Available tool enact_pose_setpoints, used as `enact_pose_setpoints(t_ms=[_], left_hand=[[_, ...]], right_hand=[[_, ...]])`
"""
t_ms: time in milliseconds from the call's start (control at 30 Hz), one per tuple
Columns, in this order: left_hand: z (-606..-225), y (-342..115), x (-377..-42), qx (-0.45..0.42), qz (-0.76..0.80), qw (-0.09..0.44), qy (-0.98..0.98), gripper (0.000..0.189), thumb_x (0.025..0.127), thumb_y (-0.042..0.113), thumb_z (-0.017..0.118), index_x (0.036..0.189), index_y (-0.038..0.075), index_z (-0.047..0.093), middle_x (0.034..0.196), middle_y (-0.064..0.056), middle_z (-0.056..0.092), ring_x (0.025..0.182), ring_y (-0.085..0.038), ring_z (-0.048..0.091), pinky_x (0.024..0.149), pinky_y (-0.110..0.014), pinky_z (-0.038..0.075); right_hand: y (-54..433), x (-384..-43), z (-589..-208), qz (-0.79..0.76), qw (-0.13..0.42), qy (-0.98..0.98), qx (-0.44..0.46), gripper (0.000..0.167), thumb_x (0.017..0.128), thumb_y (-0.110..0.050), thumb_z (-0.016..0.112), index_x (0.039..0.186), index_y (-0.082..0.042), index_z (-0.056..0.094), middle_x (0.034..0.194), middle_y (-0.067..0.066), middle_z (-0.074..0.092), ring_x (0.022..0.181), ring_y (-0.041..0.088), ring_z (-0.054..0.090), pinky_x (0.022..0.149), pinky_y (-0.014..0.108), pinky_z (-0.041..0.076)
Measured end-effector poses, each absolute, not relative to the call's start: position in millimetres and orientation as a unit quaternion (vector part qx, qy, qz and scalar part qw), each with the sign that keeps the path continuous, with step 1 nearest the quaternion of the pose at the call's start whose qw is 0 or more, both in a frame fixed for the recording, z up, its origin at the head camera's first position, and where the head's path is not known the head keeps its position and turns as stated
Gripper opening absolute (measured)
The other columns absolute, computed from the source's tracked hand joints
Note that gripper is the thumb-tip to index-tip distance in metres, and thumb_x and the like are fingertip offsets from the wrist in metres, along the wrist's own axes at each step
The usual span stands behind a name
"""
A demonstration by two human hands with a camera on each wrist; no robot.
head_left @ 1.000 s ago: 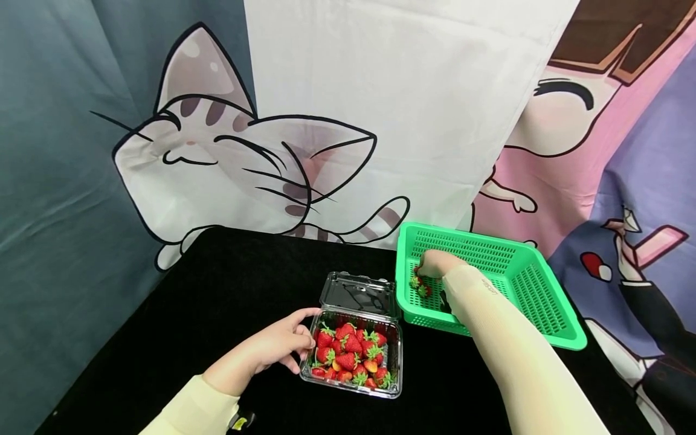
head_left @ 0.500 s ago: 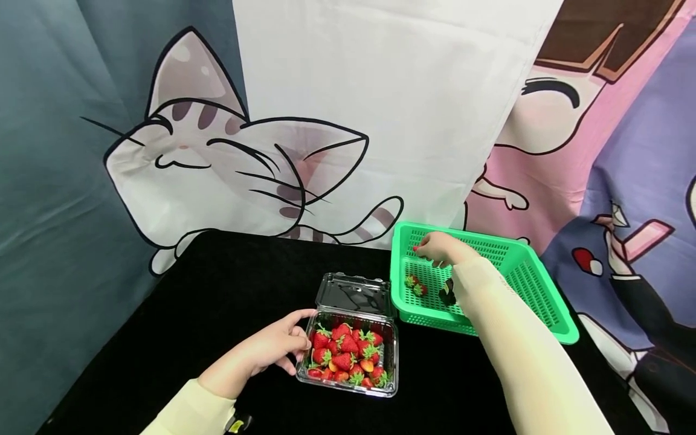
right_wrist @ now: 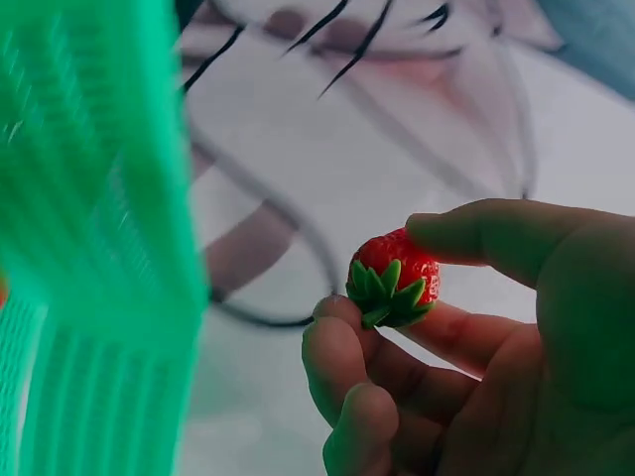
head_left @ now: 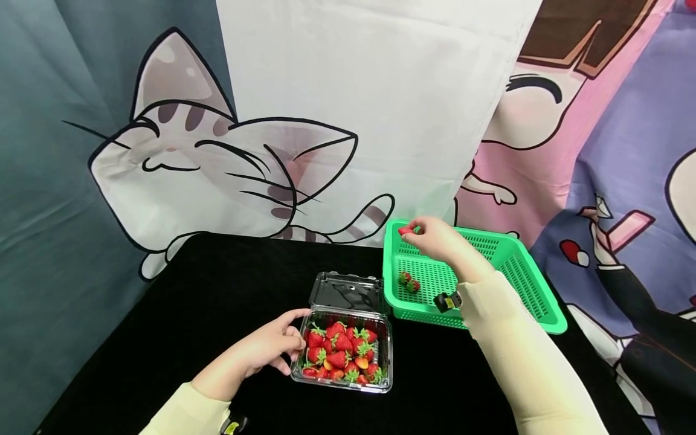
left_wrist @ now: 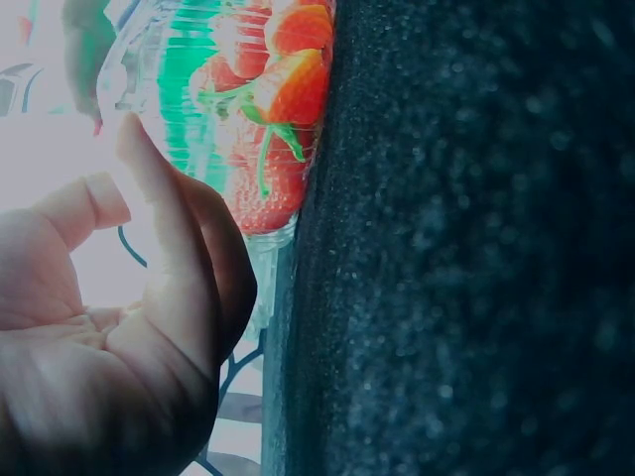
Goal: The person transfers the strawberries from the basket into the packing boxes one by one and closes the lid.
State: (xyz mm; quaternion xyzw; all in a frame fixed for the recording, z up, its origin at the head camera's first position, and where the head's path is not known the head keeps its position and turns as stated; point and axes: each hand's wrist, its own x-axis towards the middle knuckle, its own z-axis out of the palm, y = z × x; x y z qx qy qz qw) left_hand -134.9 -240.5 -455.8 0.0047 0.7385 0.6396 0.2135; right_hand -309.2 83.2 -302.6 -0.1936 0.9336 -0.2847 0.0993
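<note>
My right hand (head_left: 437, 238) pinches a red strawberry (right_wrist: 392, 278) with green leaves between thumb and fingers, above the far left corner of the green plastic basket (head_left: 538, 284). Two more strawberries (head_left: 409, 282) lie on the basket floor at its left side. A clear plastic clamshell (head_left: 383, 362) stands on the black cloth with its lid (head_left: 348, 293) folded back, filled with several strawberries (head_left: 339, 355). My left hand (head_left: 266, 344) holds the clamshell's left rim; in the left wrist view a fingertip (left_wrist: 134, 129) meets its edge and the other fingers are bent.
The black cloth (head_left: 234, 284) covers the table. Behind it hangs a printed curtain (head_left: 304, 60) with a cartoon cat. The basket's left wall stands right beside the lid. A small black wrist device (head_left: 447, 301) shows under the right wrist.
My right hand has lifted a strawberry from the basket floor and moved up toward its far left corner. The left hand stays at the clamshell. The whole head view has shifted slightly left.
</note>
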Motion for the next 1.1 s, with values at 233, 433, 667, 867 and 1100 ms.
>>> enact_pose_setpoints(t_ms=[233,433,667,867,1100], left_hand=[[-454.1,-241.9,-136.0,0.008,0.637,0.207,0.742,0.075,0.087,0.007,0.061,0.154,0.012,0.027,0.087,-0.010,0.061,0.069,-0.017,0.056,0.048,-0.030,0.054],[-453.6,-241.4,-135.5,0.010,0.638,0.209,0.741,0.076,0.086,0.006,0.061,0.154,0.011,0.027,0.087,-0.010,0.061,0.069,-0.017,0.056,0.049,-0.030,0.054],[-453.1,-240.9,-135.0,0.009,0.637,0.209,0.742,0.077,0.086,0.007,0.061,0.154,0.011,0.027,0.087,-0.010,0.061,0.069,-0.017,0.055,0.049,-0.030,0.054],[-454.1,-240.6,-134.7,0.014,0.638,0.210,0.741,0.076,0.086,0.007,0.061,0.154,0.010,0.027,0.086,-0.009,0.060,0.069,-0.017,0.055,0.049,-0.029,0.054],[-455.7,-241.3,-135.2,0.014,0.633,0.214,0.744,0.074,0.087,0.007,0.060,0.153,0.011,0.027,0.085,-0.009,0.060,0.069,-0.017,0.055,0.049,-0.029,0.054]], right_hand=[[67.1,-250.6,-305.9,-0.308,0.072,0.921,-0.227,0.023,0.094,-0.037,0.063,0.113,-0.023,0.066,0.093,0.002,0.064,0.060,0.019,0.054,0.051,0.033,0.046],[52.0,-207.6,-334.7,-0.301,0.076,0.910,-0.274,0.018,0.091,-0.034,0.068,0.108,-0.027,0.067,0.085,-0.006,0.062,0.059,0.013,0.051,0.052,0.032,0.045],[32.5,-175.7,-371.9,-0.259,0.097,0.905,-0.324,0.024,0.090,-0.034,0.069,0.112,-0.025,0.067,0.081,-0.014,0.061,0.064,0.007,0.054,0.060,0.030,0.048],[14.4,-165.5,-396.0,-0.219,0.074,0.902,-0.364,0.024,0.088,-0.032,0.072,0.110,-0.023,0.067,0.099,-0.013,0.066,0.089,0.006,0.061,0.080,0.032,0.053],[0.5,-164.6,-413.5,-0.151,-0.020,0.877,-0.455,0.025,0.086,-0.024,0.075,0.110,-0.024,0.069,0.097,-0.012,0.061,0.085,0.004,0.057,0.075,0.024,0.052]])
